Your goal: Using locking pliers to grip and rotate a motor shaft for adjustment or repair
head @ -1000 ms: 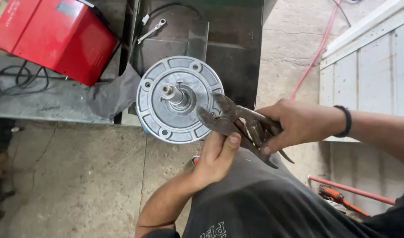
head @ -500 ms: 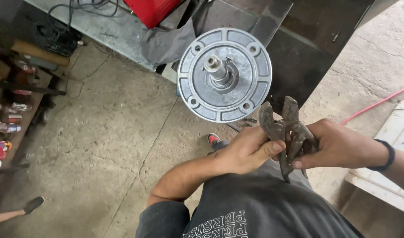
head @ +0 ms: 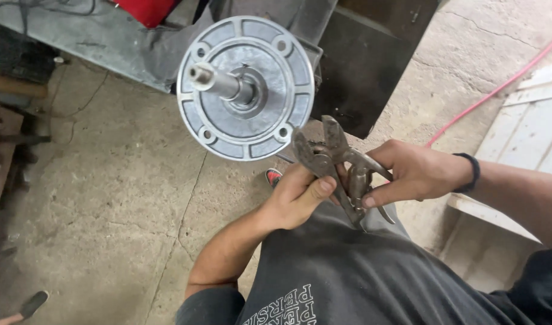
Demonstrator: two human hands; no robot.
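Note:
Both my hands hold a pair of grey metal locking pliers [head: 339, 162] with its jaws apart, above my lap. My left hand [head: 297, 195] grips the lower jaw side, thumb along the metal. My right hand [head: 408, 171], with a dark band on the wrist, wraps the handles. Just up and left of the jaws stands a round grey motor end flange [head: 246, 87] with a shaft sticking out of its middle and bolt holes round its rim. The jaws are close to the flange's lower right edge but apart from it.
A dark metal block [head: 366, 60] stands behind the flange. A red machine [head: 146, 9] and a grey sheet lie at the top left. A red hose [head: 492, 90] crosses the concrete floor. White boards [head: 529, 132] lie at the right, cluttered shelves at the left.
The view has swung, so the flange now sits higher and left of centre. My hands with the pliers have drawn down away from the flange, and the jaws have come apart.

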